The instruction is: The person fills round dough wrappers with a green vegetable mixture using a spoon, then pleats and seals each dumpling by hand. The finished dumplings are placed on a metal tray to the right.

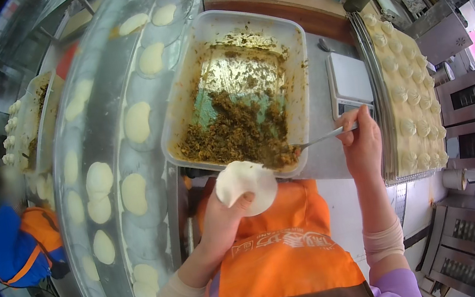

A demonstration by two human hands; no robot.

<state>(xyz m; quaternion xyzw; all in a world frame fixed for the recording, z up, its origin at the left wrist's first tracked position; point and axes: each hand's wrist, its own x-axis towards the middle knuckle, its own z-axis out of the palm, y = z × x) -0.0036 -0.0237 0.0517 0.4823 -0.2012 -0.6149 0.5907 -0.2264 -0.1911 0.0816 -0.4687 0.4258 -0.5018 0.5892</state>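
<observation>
A round white dough wrapper lies across my left hand, pinched with the thumb on top. It is flat and bears no filling that I can see. My right hand grips the metal handle of a spoon. The spoon's far end is in the dark brown chopped filling, at the near right corner of a translucent plastic tub. Filling lies heaped in the near half of the tub, and smears cover its far floor and walls. The wrapper is just in front of the tub's near rim.
Left of the tub, floury dough rounds lie on a long work surface. A digital scale stands to the right, beside stacked trays of pleated buns. A person in blue and orange is at the far left, near another filling tub.
</observation>
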